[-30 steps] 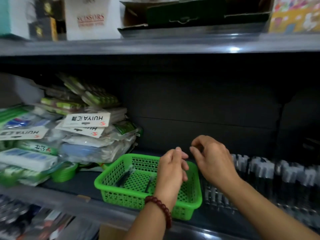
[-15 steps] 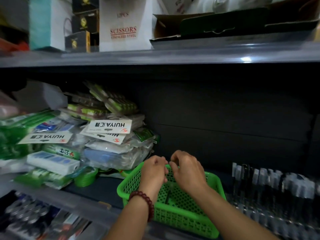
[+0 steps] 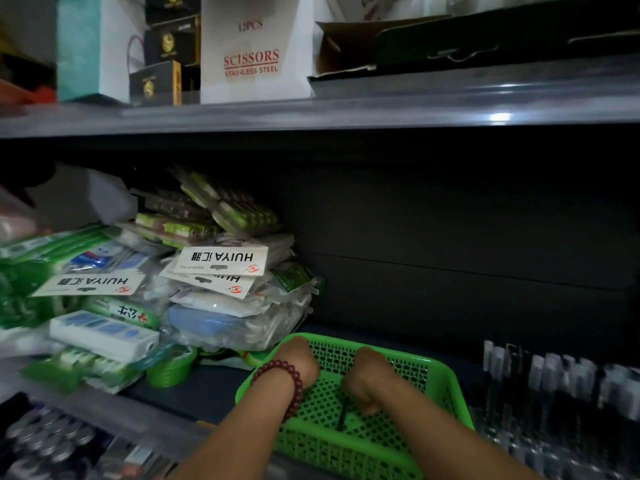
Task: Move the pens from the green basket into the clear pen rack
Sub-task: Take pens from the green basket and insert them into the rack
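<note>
We see both hands down in the green basket point(image 3: 446, 379) at 6 o'clock. Left hand point(image 3: 298, 362), red bead bracelet point(image 3: 289, 379) on the wrist, is at the basket's 10 o'clock corner, fingers hidden. Right hand point(image 3: 370, 379) is mid-basket, fingers curled on the top end of a dark pen point(image 3: 342, 415) that points to 6 over the mesh floor. Clear pen rack point(image 3: 568, 441) sits just beside the basket at 3, holding racked pens point(image 3: 516, 386). Stacked packets point(image 3: 221, 261) at 9. Scissors box point(image 3: 252, 53) at 11 on the upper shelf point(image 3: 381, 109).
</note>
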